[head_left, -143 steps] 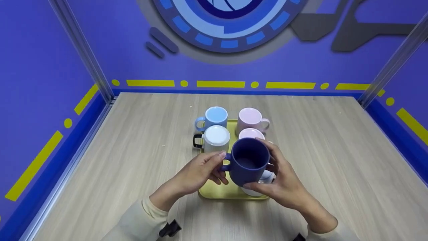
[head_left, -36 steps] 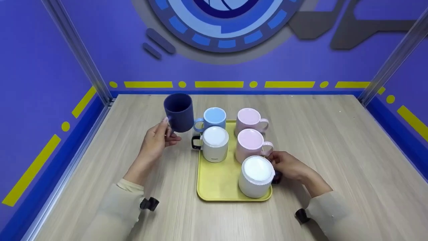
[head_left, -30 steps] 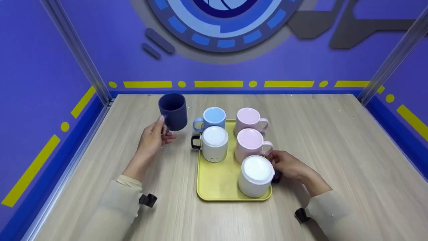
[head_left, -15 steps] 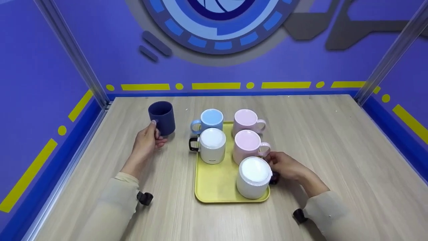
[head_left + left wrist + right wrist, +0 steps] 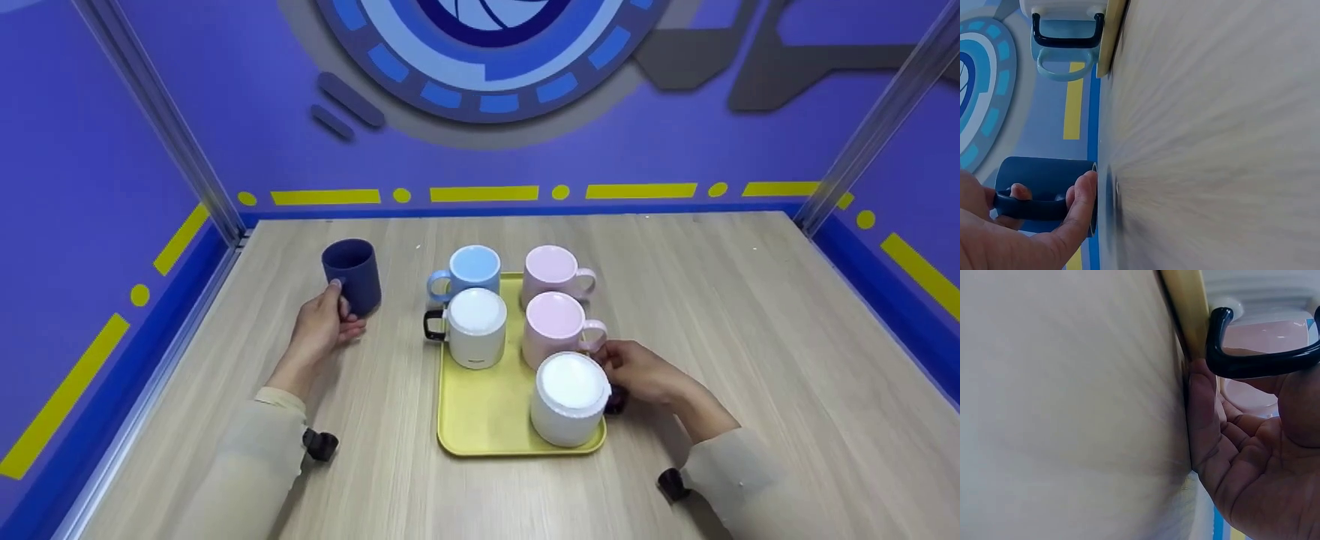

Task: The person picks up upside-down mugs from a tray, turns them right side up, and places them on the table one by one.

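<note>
While the left hand (image 5: 316, 328) grips the navy mug (image 5: 365, 283) by its handle (image 5: 1030, 210), the right hand (image 5: 649, 373) rests at the right edge of the tray (image 5: 480, 427). The navy mug is upright, mouth up, over the left part of the table (image 5: 787, 337), well apart from the tray. The left wrist view shows one finger hooked through the loop and another reaching past it, its tip near the mug's base, close to the wood.

The right hand's fingers are curled against the tray's side, low by the table and just beside the black handle (image 5: 1264, 365) of the front white mug (image 5: 568, 416); that handle covers part of them, so I can't tell whether they clasp the rim or merely lean on it.

Five mugs stand on the tray. On its left side the blue mug (image 5: 475, 265) is at the back, with the other white mug (image 5: 476, 339) just in front; both handles point left. On its right side the rear pink mug (image 5: 551, 267), the nearer pink mug (image 5: 553, 331) and the front white mug run from back to front, handles to the right.

Pale sleeves (image 5: 240, 457) cover the forearms, with a black clip (image 5: 322, 445) at each wrist. Behind the table rises a blue-purple wall (image 5: 675, 155) with yellow dashes (image 5: 641, 191) along its foot.
</note>
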A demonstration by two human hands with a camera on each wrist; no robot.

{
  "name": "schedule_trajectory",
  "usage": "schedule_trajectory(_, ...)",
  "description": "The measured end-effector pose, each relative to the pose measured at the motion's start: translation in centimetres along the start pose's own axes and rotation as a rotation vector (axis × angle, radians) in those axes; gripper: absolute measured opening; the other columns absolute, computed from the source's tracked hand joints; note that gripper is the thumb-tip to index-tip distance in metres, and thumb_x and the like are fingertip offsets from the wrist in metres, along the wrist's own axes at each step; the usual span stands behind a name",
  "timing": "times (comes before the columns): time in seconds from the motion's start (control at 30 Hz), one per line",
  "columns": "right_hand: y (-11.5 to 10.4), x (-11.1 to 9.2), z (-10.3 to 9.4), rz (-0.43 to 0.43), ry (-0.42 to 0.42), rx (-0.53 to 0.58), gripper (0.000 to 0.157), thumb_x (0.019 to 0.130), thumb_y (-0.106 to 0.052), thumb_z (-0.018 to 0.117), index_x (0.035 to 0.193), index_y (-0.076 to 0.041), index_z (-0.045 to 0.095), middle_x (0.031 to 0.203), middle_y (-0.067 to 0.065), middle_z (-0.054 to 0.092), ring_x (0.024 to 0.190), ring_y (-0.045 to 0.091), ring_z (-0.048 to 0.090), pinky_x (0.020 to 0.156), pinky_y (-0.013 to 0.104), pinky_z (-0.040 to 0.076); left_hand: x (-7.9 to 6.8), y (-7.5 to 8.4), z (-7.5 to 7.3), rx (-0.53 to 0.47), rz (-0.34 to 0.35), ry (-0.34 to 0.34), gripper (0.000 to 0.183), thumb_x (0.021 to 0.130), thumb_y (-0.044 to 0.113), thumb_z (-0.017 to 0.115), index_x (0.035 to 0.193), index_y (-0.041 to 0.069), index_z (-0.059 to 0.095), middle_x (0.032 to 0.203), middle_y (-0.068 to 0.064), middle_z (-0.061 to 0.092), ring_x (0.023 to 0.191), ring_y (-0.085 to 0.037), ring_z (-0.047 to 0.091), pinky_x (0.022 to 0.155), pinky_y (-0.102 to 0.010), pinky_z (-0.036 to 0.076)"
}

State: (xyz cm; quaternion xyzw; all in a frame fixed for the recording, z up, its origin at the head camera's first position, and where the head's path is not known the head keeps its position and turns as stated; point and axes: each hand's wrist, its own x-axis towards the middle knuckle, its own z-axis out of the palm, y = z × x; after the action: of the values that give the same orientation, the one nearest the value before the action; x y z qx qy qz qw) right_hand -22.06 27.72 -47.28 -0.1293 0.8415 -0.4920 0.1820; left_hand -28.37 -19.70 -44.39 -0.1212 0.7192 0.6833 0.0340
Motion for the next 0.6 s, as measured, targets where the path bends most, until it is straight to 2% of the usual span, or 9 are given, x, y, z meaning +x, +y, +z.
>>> schedule_trajectory(0.6,-0.16,-0.09,0.05,0.006,0.004,0.021,0.018,0.088,0.003,0.058,0.105,0.005,0.062,0.081,-0.004,0.057,0.076,0.008,0.053,0.067,0.020,0.045,0.36,-0.68,-0.76,-0.010,-0.078,-0.025,0.048,0.112,0.040,0.034,0.079,0.010,0.051,0.079,-0.002,0.063,0.075,-0.012,0.073,0.074,-0.027,0.063)
